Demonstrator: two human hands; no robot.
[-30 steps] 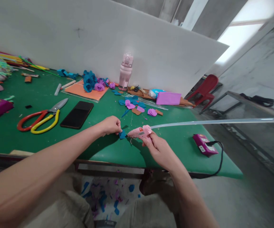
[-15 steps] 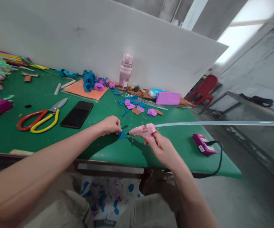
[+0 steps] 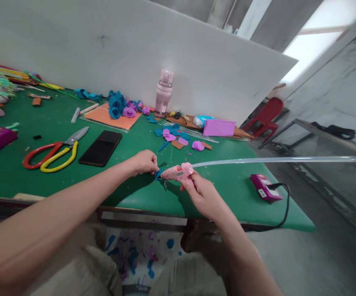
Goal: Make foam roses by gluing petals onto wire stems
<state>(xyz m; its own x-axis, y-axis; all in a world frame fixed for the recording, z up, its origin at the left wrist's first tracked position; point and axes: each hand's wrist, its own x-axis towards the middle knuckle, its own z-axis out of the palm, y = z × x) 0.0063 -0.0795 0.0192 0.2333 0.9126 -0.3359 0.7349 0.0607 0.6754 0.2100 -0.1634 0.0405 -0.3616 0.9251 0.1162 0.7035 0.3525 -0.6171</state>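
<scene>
Pinched in my left hand is a small blue paper petal, held just above the table. My right hand grips a pink hot glue gun, its nozzle right at the petal; whether it touches, I cannot tell. A long clear glue stick sticks out of the gun's back end to the right. Beyond my hands lie loose blue petals, purple petals and brown pieces.
Red-and-yellow scissors and a black phone lie left of my hands. Blue paper roses rest on an orange sheet near a pink bottle. A purple power socket with a plugged-in cord sits right on the green table.
My right hand has moved the glue gun left, bringing its nozzle up to the blue petal. The glue stick has shifted left with it. My left hand stays nearly still.
</scene>
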